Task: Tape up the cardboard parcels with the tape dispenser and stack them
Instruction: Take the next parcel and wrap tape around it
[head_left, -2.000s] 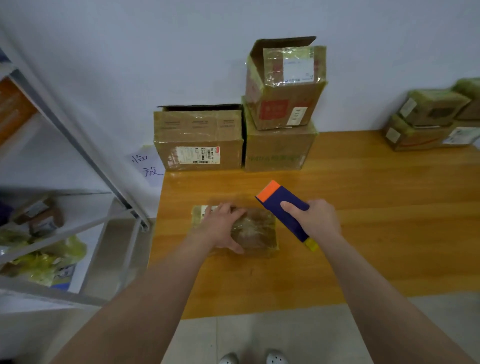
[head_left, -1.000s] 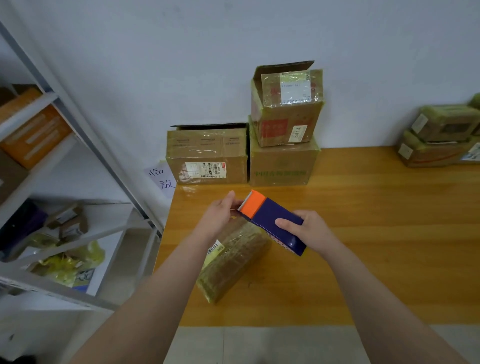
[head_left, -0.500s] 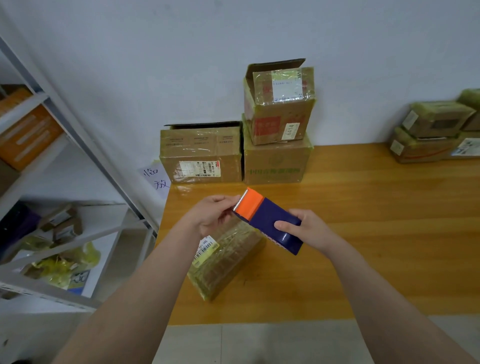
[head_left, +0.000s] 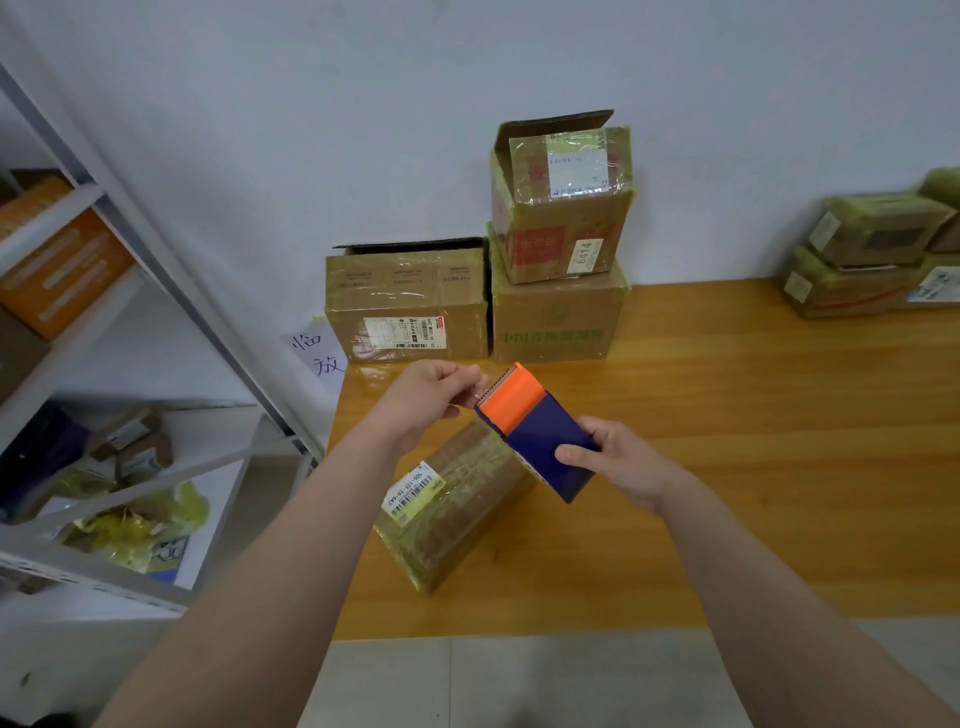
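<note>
At the table's (head_left: 753, 415) near-left corner, I am watching from my remote station as the left grip (head_left: 426, 397), which two seconds ago was pressing the small parcel (head_left: 457, 504) flat, is now lifting clear of it and closing thumb and fingers at the orange toothed mouth of the tape dispenser (head_left: 543, 439). It is pinching what I am taking to be the tape end (head_left: 480, 383), clear and barely visible against the wood. The right grip (head_left: 621, 462) is wrapping its fingers round the dispenser's blue body, holding it tilted in the air just above the parcel's far end. The parcel itself is now lying slantwise, turned from how it sat earlier, its barcode label facing up toward the left edge, with neither grip touching it. I am reading this as a fresh length of tape being drawn out, so another strip is likely coming before this parcel is ready for stacking. Along the table's far edge, three larger boxes are waiting: a wide box (head_left: 408, 301) beside a stack of two (head_left: 561, 260), the top one with a flap standing open. More wrapped parcels are sitting piled at the far-right corner (head_left: 857, 270).
</note>
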